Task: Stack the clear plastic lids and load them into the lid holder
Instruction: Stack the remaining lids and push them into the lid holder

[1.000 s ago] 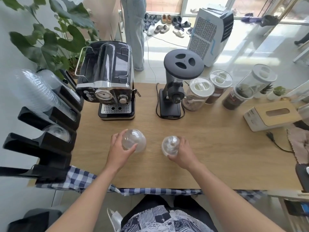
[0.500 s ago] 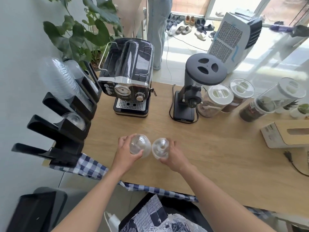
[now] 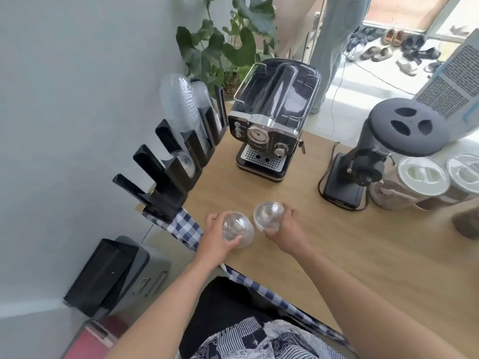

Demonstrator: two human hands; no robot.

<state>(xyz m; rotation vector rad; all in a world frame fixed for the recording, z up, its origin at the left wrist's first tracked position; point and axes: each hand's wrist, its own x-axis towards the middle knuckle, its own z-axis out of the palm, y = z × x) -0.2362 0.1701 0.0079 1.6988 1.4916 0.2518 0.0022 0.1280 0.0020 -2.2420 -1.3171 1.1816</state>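
Observation:
My left hand [image 3: 216, 235] grips a clear domed plastic lid [image 3: 237, 230] just above the wooden table's front left corner. My right hand [image 3: 286, 230] holds a second clear domed lid [image 3: 267, 215], its dome turned toward the first lid; the two lids nearly touch. The black lid holder [image 3: 171, 177] stands at the table's left edge, with several slanted slots. Its far slots hold tall stacks of clear lids [image 3: 178, 104], and one middle slot holds a single lid [image 3: 185, 163]. The two nearest slots look bare.
A black espresso machine [image 3: 272, 120] stands behind my hands. A black grinder [image 3: 363, 156] and lidded jars [image 3: 414, 182] sit to the right. A checked cloth [image 3: 185, 226] hangs over the table's [image 3: 363, 255] front edge. A plant and a standing person are beyond.
My hands have brought the two lids closer together. My head has turned left, so the lid holder and wall now fill more of the view.

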